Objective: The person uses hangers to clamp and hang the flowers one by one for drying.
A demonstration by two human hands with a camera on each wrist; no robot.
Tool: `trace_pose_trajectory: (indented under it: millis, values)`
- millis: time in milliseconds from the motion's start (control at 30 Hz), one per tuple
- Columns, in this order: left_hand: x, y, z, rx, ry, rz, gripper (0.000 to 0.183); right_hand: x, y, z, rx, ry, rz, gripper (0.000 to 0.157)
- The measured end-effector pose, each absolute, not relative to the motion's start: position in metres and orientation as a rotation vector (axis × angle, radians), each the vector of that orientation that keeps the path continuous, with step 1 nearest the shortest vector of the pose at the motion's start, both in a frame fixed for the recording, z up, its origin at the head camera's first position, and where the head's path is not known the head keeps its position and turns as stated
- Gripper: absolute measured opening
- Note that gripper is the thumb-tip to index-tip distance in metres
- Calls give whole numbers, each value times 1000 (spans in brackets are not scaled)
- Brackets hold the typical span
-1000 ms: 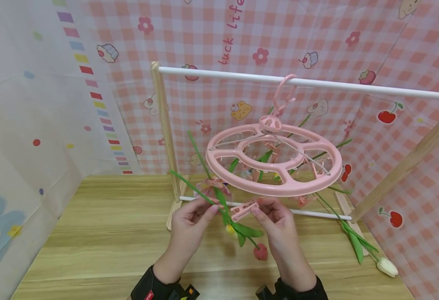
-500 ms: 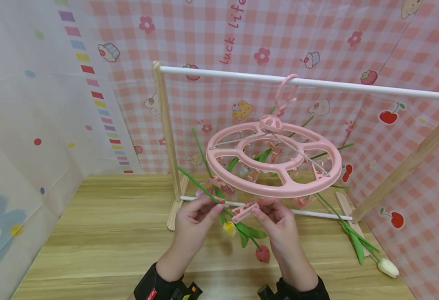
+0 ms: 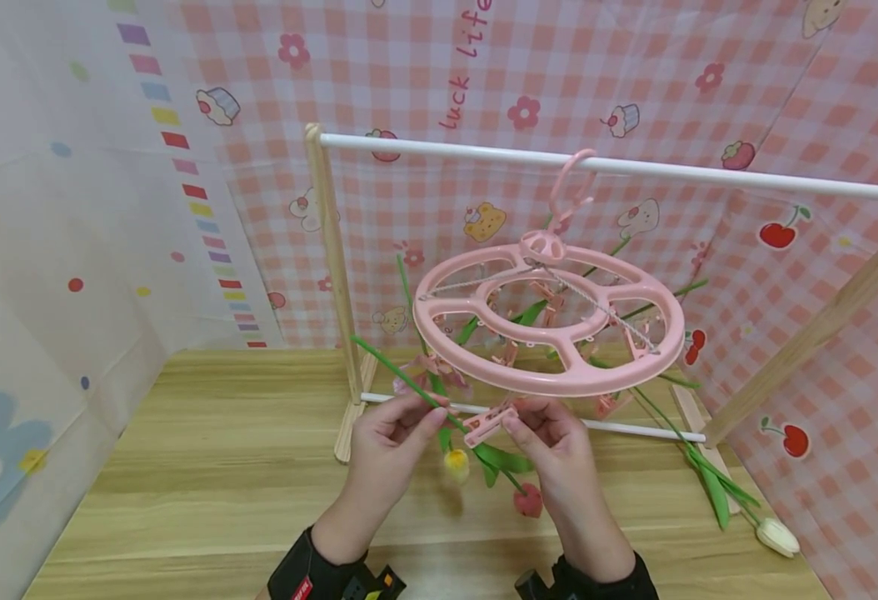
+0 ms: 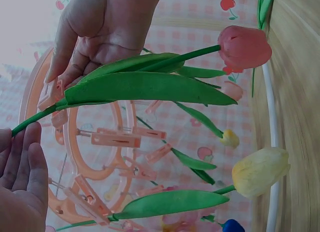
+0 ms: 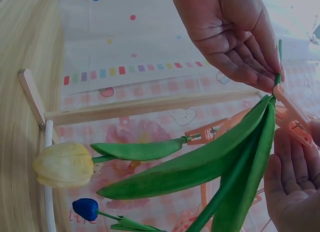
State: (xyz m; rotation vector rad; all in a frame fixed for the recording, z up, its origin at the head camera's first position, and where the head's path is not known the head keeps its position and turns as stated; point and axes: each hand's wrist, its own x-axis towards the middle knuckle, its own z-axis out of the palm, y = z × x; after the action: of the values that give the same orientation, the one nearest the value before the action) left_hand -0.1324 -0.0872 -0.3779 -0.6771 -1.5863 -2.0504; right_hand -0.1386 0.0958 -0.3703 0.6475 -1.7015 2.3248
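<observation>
My left hand (image 3: 386, 454) pinches the green stem of a pink tulip (image 4: 245, 47), whose flower head hangs down to the right. A pink clothespin (image 3: 490, 423) hangs at the front of a round pink clip hanger (image 3: 439, 354); my right hand (image 3: 555, 454) grips its handles between thumb and fingers. The clothespin's tips lie right at the tulip's stem, just above its leaves (image 4: 150, 87). Left of it a yellow tulip (image 5: 62, 164) hangs head down, its stem in another clothespin (image 5: 200, 134).
The hanger hooks over the white rod (image 3: 439, 150) of a wooden-legged rack. More clipped flowers hang around the ring, including a blue tulip (image 5: 85, 209). A white tulip (image 3: 778, 537) hangs low at the right, above the wooden table (image 3: 207, 483).
My left hand has shifted slightly right with the pink tulip, whose head has also moved a little right. The yellow tulip has swung slightly. My right hand stays on the clothespin.
</observation>
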Motion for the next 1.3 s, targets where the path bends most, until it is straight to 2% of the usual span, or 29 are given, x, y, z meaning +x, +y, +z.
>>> trace_pose_trajectory:
  millis: [767,1067,1300]
  values:
    - [-132,-88,-373,-657,-1624,-2036,13,-140,97,-372,801,-1663,2337,22]
    - [-132,-88,-370,-622,-1621,-1968,15,-140,97,-374,883,-1660,2365,29]
    - [-129,-90,-372,-516,-1606,-1990,16,-139,97,-376,803,-1660,2333,33]
